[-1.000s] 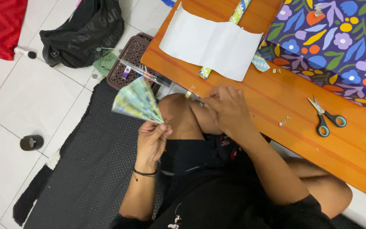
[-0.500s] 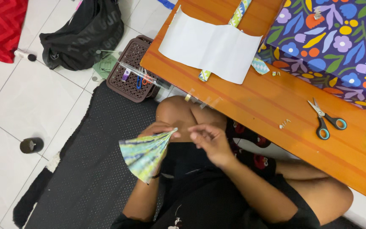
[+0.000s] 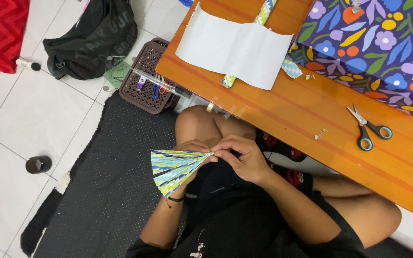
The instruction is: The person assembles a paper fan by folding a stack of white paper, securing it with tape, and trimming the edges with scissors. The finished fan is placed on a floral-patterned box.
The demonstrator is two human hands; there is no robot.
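Hands meet at the narrow end of a pleated paper fan (image 3: 175,168), held over the lap beside the raised knee. Left hand (image 3: 192,149) grips the fan from behind; right hand (image 3: 239,157) pinches its tip with the fingertips. Fan spreads leftward above the dark mat (image 3: 106,191). Scissors (image 3: 369,130), white sheet (image 3: 235,48) and floral paper (image 3: 374,43) lie on the bench (image 3: 302,110), apart from both hands.

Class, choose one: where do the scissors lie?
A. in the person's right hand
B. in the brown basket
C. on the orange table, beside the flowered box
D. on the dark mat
C: the scissors lie on the orange table, just below the flowered box.
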